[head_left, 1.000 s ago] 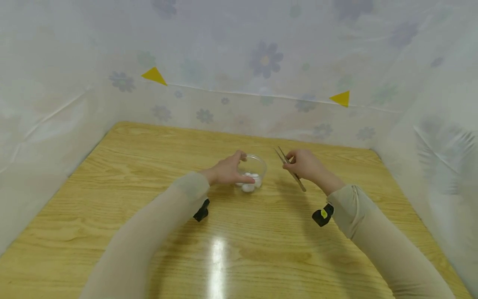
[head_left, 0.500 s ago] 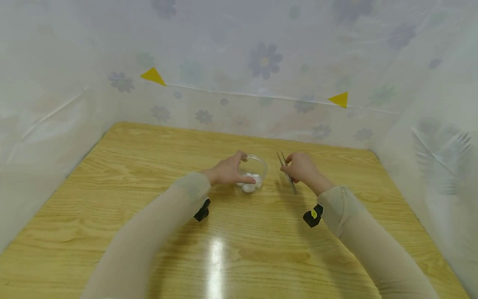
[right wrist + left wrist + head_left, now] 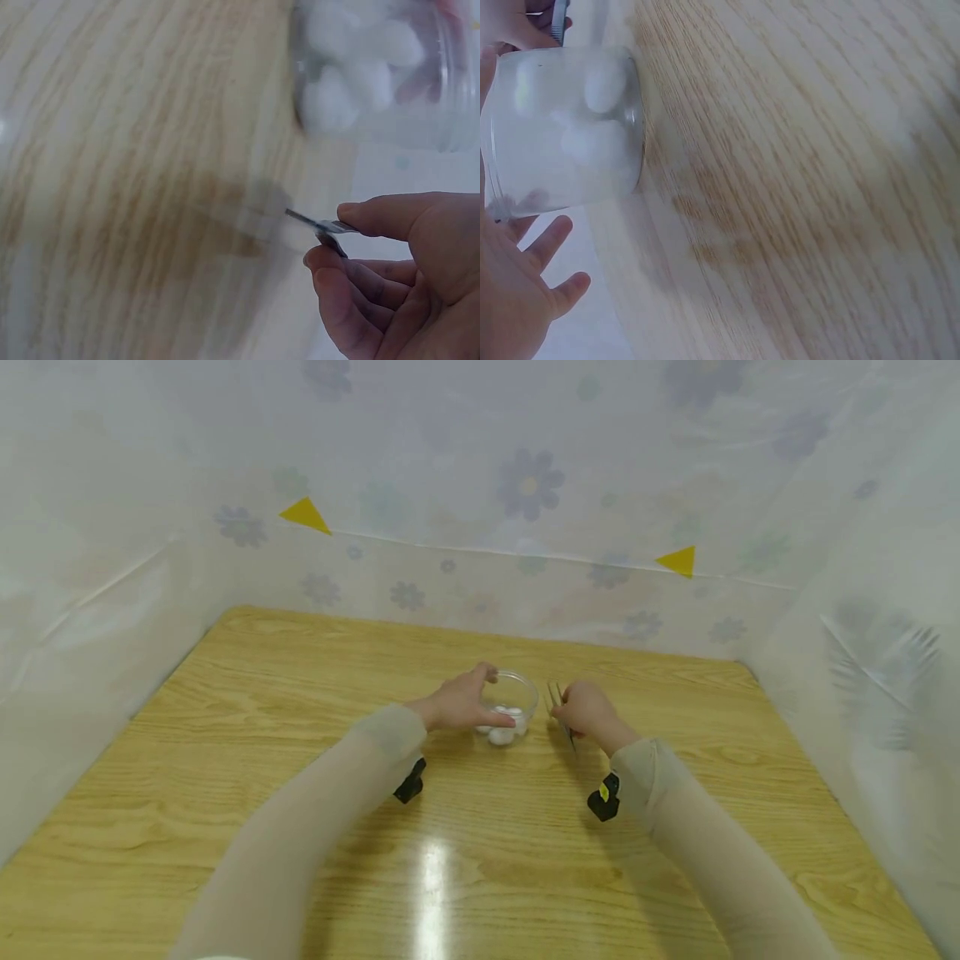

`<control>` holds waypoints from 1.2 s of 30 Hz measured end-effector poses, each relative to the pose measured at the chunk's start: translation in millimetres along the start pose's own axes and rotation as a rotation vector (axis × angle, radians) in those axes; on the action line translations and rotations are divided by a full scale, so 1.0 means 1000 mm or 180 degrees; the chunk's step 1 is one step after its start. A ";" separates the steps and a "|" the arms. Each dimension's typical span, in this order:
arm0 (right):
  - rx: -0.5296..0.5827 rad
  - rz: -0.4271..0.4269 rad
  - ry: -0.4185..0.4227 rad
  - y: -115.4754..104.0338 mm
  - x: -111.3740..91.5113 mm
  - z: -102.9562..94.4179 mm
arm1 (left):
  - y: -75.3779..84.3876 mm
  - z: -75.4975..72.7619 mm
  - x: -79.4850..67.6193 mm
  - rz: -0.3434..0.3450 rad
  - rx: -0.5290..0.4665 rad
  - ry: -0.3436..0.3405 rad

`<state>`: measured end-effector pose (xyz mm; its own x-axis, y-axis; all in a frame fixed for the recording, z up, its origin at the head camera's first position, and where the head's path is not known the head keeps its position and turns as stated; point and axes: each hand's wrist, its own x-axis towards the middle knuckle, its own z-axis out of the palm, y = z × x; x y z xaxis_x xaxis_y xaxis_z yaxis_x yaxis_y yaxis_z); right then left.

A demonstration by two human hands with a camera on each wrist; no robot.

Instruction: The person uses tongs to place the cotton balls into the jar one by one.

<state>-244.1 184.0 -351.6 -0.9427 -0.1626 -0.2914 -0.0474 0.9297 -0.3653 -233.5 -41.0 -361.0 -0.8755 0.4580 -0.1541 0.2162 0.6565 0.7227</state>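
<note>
A clear round jar point(image 3: 535, 697) stands on the wooden table with several white cotton balls point(image 3: 501, 737) in its bottom. My left hand point(image 3: 459, 702) holds the jar from the left, thumb on its near side and fingers at the far side by the rim. In the left wrist view the jar point(image 3: 529, 169) appears sideways, some fingers spread beyond it. Just right of the jar, my right hand point(image 3: 590, 710) pinches metal tweezers point(image 3: 306, 219) between thumb and fingers. Their prongs point up and away in the head view, apart at the tips, with nothing between them.
The wood-grain table point(image 3: 300, 677) spreads around both hands. Flower-printed sheeting point(image 3: 480, 485) hangs along its back and sides, with two yellow triangles on the back sheet. A black wrist camera point(image 3: 603, 797) sits below each forearm.
My right hand has moved left and toward me with the tweezers, closer to the jar, and the tweezers have turned more upright in view. My left hand and the jar stay put.
</note>
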 end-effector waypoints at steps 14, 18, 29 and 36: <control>-0.0063 -0.0011 0.0179 0.006 -0.002 0.018 | 0.002 0.003 0.000 0.0059 0.0079 0.0052; -0.0073 -0.0022 0.0184 0.006 -0.001 0.020 | 0.003 0.004 0.000 0.0037 0.0077 0.0078; -0.0063 -0.0053 0.0290 0.009 -0.006 0.015 | 0.001 0.003 -0.006 0.0058 0.0136 0.0140; -0.0116 -0.0638 0.0390 0.019 -0.011 0.011 | -0.015 -0.004 -0.016 0.0193 0.0655 0.0109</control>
